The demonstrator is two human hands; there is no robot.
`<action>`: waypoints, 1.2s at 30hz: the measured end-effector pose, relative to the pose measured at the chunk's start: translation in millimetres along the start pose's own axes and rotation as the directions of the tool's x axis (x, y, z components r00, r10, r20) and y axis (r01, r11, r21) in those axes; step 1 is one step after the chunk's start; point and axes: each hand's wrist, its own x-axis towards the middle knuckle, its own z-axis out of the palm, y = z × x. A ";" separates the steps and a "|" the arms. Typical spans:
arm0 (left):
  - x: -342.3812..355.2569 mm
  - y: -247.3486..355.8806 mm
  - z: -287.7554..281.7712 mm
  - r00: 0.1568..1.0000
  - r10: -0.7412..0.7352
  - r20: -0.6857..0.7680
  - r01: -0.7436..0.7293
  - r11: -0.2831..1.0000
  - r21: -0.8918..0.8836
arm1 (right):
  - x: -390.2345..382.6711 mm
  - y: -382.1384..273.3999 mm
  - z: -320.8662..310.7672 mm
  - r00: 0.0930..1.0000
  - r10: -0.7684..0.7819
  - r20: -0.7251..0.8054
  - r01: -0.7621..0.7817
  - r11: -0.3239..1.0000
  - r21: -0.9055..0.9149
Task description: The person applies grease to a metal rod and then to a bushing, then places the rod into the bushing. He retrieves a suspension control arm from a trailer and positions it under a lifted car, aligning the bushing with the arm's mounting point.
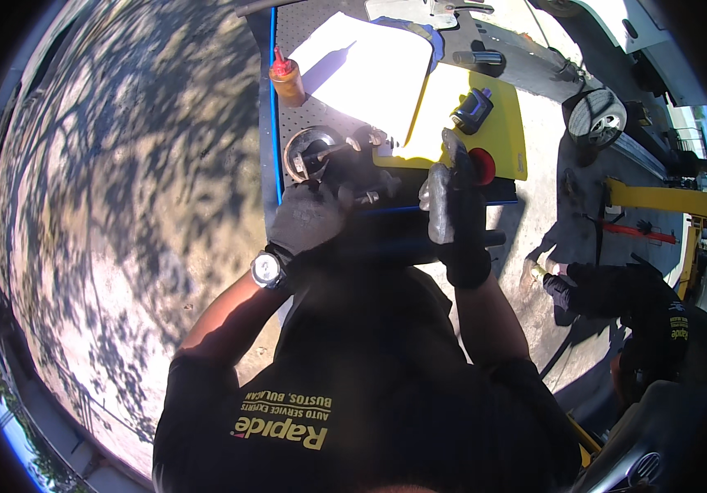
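Note:
My left hand, in a grey glove, is closed at the near edge of a dark, shadowed metal part on the bench. Deep shadow hides its fingertips. Just beyond it is a round, rimmed metal piece, crossed by a thin rod with light, worn ends. My right hand, gloved in grey and black, is raised edge-on at the bench's near side, its fingers stretched out and holding nothing I can see. Beside those fingers is a red round object. A dark bottle with a blue band lies beyond it.
An amber squeeze bottle with a red top stands at the bench's left. White sheet and yellow sheet cover much of it. Behind lies a dark cylinder. On the right are a wheel and a crouching person.

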 end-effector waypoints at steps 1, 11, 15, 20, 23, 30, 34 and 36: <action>2.4 0.8 -1.3 0.981 0.101 -0.167 -0.130 0.975 -0.179 | -0.6 4.7 -2.4 0.984 -0.179 -0.018 0.165 0.940 -0.298; 20.5 11.4 -27.5 0.916 0.209 -0.343 -0.335 0.868 -0.366 | -44.7 17.7 -9.3 0.971 0.032 -0.236 -0.095 0.961 -0.261; 24.2 13.7 -43.1 0.964 0.233 -0.125 -0.261 0.914 -0.310 | -51.4 15.7 -20.6 0.984 -0.030 -0.174 -0.021 0.958 -0.286; 30.2 18.3 -44.6 0.963 0.239 0.125 -0.201 0.945 -0.256 | -60.7 29.9 -38.4 0.994 0.111 -0.023 -0.104 0.974 0.201; 29.4 18.6 -38.1 0.975 -0.033 -0.220 -0.034 0.955 -0.296 | -68.6 41.8 -47.9 0.998 0.017 -0.063 -0.025 0.991 -0.131; 71.5 -46.3 -42.1 0.991 0.092 -0.099 -0.103 0.989 -0.110 | -72.9 52.1 -83.7 0.985 -0.143 -0.092 0.098 0.919 -0.381; 77.1 -37.2 -23.1 0.997 0.076 0.002 -0.074 0.978 -0.195 | -72.4 52.2 -94.9 0.988 -0.137 -0.070 0.099 0.914 -0.394; 80.5 -27.2 -13.9 0.998 0.042 -0.043 -0.046 0.994 -0.102 | -72.3 54.1 -95.8 0.982 -0.168 -0.082 0.131 0.932 -0.339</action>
